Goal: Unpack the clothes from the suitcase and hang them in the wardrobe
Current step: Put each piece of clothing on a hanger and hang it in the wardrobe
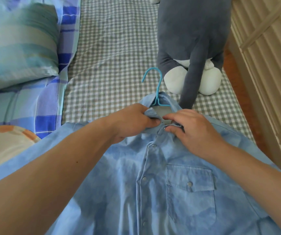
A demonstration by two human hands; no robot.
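Nearest the camera, across the bed, lies the light blue shirt (153, 192), front up, its chest pocket (191, 192) snapped flat and the lower placket already closed. I judge the step in hand to be fastening the top snap at the collar, so the shirt sits firm on its hanger before it goes to the wardrobe.

My left hand (133, 122) grips one side of the collar, fingers curled round a bunch of the cloth. My right hand (192, 129) pinches the other side, thumb and forefinger closed on the metal snap (166, 128). To do this well I would draw the two collar edges level, lay one half of the snap squarely over the other, and press straight down against the mattress, not at a slant. I would also keep the collar centred on the hanger's neck, so the shoulders hang even.

Just beyond the hands, the blue hanger (156, 89) sits inside the shirt, its hook lying on the checked sheet (111, 56). A grey and white plush toy (192, 48) sits just beside the hook; its one limb seems to touch the collar, though I cannot be sure.

As for containers, neither suitcase nor wardrobe interior shows. The slatted wooden panel (268, 56) at far right may be furniture. A pillow (17, 43) lies far left.
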